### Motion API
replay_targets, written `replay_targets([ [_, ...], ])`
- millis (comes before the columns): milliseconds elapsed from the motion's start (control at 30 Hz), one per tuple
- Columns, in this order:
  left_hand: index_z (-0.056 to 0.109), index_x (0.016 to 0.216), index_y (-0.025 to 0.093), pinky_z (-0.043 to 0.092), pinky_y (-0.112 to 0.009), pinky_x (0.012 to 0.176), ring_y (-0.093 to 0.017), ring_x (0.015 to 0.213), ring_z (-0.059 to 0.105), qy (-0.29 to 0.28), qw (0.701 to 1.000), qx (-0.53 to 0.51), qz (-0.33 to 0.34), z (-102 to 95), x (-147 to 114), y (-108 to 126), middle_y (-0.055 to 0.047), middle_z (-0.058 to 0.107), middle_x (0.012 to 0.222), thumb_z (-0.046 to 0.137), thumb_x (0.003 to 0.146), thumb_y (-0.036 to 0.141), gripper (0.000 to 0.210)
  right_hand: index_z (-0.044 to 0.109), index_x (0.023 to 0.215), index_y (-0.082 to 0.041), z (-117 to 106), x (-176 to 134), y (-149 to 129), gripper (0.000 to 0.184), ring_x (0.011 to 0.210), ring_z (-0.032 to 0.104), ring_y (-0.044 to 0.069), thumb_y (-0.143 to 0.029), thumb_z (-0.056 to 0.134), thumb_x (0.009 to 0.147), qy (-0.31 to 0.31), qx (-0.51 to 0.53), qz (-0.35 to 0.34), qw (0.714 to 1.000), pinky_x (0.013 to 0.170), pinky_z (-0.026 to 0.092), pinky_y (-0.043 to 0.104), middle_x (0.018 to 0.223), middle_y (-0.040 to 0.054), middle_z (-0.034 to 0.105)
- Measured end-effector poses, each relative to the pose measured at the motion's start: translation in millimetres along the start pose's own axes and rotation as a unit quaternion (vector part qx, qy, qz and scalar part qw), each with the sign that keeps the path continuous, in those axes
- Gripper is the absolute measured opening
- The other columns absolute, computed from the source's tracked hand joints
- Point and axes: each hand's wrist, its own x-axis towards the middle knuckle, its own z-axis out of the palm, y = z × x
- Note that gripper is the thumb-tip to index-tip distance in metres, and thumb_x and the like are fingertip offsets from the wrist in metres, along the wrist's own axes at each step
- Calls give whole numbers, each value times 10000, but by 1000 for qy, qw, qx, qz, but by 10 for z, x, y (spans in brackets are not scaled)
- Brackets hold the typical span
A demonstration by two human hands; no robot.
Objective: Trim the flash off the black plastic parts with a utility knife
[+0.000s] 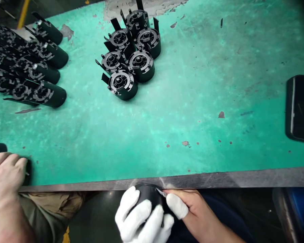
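Note:
Just below the table's front edge, my left hand [142, 216], in a white glove, is wrapped round a black round plastic housing [149, 195]. My right hand [192, 209] is bare apart from a white cover on the thumb. Thumb and finger pinch a small pointed metal blade [161, 192], its tip against the housing's side near the rim. The blade's handle, if it has one, is hidden in the fingers. Much of the housing's lower part is covered by my gloved fingers.
Several similar black housings [121, 82] with upright tabs stand grouped on the green table [179, 111]. More housings [50, 94] lie packed at the left. A black tray-like object [300, 108] sits at the right edge. A co-worker's hand [8, 168] grips a dark part at the lower left.

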Motion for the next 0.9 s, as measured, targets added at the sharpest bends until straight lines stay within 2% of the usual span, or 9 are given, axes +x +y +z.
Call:
replay_targets([
  [200, 635, 724, 242, 575, -460, 866, -218, 906, 579, 15, 999, -4, -50, 4, 6, 21, -21, 516, 810, 736, 715, 169, 125, 585, 738, -213, 31, 55, -4, 399, 765, 539, 158, -407, 417, 1044, 21, 8, 10, 1000, 746, 441, 258, 776, -19, 598],
  [300, 645, 749, 245, 579, -469, 877, -215, 912, 588, -8, 999, 1, -47, -25, 13, 23, -23, 532, 831, 725, 735, 182, 103, 587, 746, -213, 36, 27, 6, 394, 753, 539, 160, -400, 412, 1046, 31, 8, 6, 999, 736, 446, 259, 770, -13, 597],
  [467, 652, 826, 212, 553, -472, 938, -180, 847, 579, -52, 998, -11, -21, -86, 115, 20, -31, 534, 899, 706, 729, 126, 140, 688, 976, -239, -7, -54, 41, 274, 898, 623, 195, -367, 452, 1034, 13, -11, -21, 1000, 880, 472, 291, 939, 19, 690],
  [567, 644, 823, 220, 545, -462, 963, -157, 822, 559, -58, 998, -3, -2, -87, 155, 17, -19, 541, 909, 692, 721, 80, 180, 663, 843, -229, -4, -45, 48, 335, 825, 609, 188, -390, 441, 1037, 27, -36, -10, 999, 816, 475, 288, 846, 9, 675],
  [667, 641, 831, 195, 567, -450, 921, -168, 839, 585, -53, 998, -3, -33, -62, 133, 23, -23, 535, 885, 704, 735, 112, 142, 657, 809, -220, 14, -8, 59, 388, 803, 602, 188, -423, 420, 1040, 47, -43, 2, 998, 795, 476, 293, 810, 8, 665],
  [800, 683, 862, 191, 556, -460, 974, -210, 972, 610, -28, 997, -21, -72, -71, 43, 61, -31, 551, 908, 745, 754, 137, 136, 743, 935, -217, 0, -46, 144, 443, 875, 642, 223, -520, 430, 1014, 62, -19, 22, 998, 872, 511, 330, 880, 55, 713],
  [900, 705, 967, 217, 574, -473, 971, -276, 1120, 616, 7, 981, -83, -175, -140, 54, 110, -60, 603, 1007, 727, 826, 207, 143, 787, 1048, -218, -42, -193, 283, 531, 809, 681, 253, -648, 495, 936, 97, -14, 80, 992, 786, 568, 356, 855, 95, 737],
])
